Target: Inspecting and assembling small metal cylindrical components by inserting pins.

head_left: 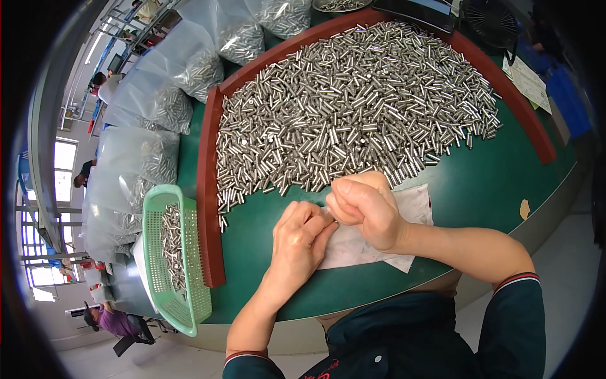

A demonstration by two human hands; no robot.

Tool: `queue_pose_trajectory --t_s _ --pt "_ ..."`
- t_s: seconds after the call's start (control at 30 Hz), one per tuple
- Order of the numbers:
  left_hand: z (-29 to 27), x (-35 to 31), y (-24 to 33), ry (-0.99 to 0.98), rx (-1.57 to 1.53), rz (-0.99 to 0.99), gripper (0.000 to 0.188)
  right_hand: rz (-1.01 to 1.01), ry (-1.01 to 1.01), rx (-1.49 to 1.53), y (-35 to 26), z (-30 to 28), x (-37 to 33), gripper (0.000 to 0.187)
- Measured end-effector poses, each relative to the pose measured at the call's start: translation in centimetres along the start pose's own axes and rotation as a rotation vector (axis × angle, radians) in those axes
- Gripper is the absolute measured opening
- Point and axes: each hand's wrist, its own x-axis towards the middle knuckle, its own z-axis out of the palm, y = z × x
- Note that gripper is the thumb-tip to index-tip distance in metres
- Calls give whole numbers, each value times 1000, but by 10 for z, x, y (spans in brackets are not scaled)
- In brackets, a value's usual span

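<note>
My left hand (pixel 298 239) is closed, its thumb and fingers pinched together over the near side of the table. Close against it, my right hand (pixel 371 207) is curled into a fist, its fingers almost meeting the left fingertips. Whatever sits between the fingers is too hidden to make out. Beneath the hands lies a whitish, stained cloth (pixel 404 218) on the green tabletop (pixel 246 252). Just beyond them spreads a big heap of short, shiny metal pins (pixel 360 107), its near edge reaching the right hand's knuckles.
Dark red wooden rails (pixel 210 189) border the heap. A pale green plastic basket (pixel 201 297) with metal pins stands left of the rail. Clear plastic bags of pins (pixel 148 151) line the far left. A black fan (pixel 489 22) and paper sheets (pixel 527 82) are at the far right. People sit in the background.
</note>
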Motion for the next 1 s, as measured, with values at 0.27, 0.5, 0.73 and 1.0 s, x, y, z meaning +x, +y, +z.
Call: queue_pose_trajectory --t_s 0.27,0.5,0.73,1.0 --pt "0 1 0 -6 7 28 11 -6 -10 -51 2 -3 1 33" --pt "4 2 4 9 337 176 13 -13 -1 8 1 0 0 36" --pt "-8 3 -2 -35 169 65 13 23 2 35 1 1 1 37" --pt "-23 -6 -15 -69 -1342 -571 14 36 -43 96 2 -1 1 38"
